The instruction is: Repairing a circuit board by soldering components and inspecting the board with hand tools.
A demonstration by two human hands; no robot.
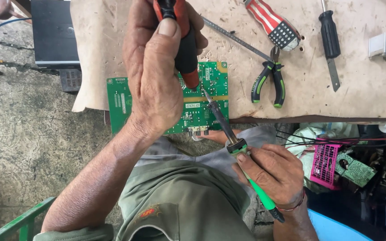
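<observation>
A green circuit board lies at the near edge of a worn wooden table, partly overhanging it. My left hand grips a red and black screwdriver-like tool, whose tip presses down on the board. My right hand holds a soldering iron with a green handle. Its dark metal tip touches the middle of the board. My left hand hides the board's left-centre part.
Green-handled pliers, a long metal rod, a red and white striped screwdriver, a black screwdriver and a small metal heat sink lie on the table. A black box stands at left. A pink basket with boards and wires sits at right.
</observation>
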